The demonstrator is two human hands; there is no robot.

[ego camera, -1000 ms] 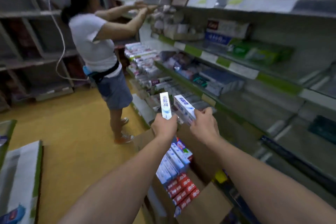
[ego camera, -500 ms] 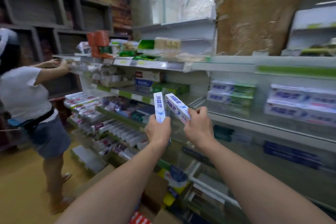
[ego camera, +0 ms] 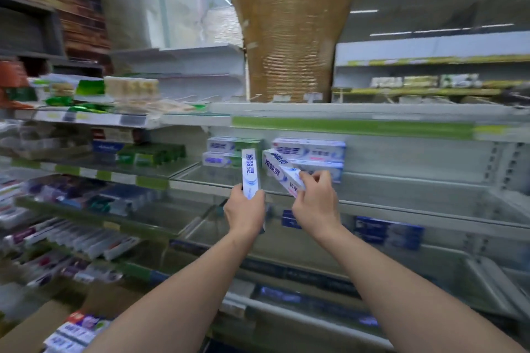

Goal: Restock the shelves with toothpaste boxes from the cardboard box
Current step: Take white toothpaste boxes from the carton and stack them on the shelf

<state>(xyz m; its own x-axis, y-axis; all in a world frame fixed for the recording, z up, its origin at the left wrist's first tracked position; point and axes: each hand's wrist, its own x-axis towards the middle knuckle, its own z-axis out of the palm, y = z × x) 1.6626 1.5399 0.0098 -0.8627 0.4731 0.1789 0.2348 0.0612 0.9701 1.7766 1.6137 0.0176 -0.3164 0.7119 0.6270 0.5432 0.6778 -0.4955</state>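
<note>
Both hands have risen to the shelf [ego camera: 401, 205], the left hand [ego camera: 245, 213] gripping one upright toothpaste box [ego camera: 250, 172], the right hand [ego camera: 315, 203] pinching two toothpaste boxes [ego camera: 279, 170] beside the stacked boxes [ego camera: 312, 156] at its back, which a careless shove could topple.

Light: dim, bluish, from ceiling strips [ego camera: 364, 11] (upper right).
Blur: motion smear, worst on the left shelves [ego camera: 71, 203].
Edges: wide-angle bending.
Shadows: soft.
</note>
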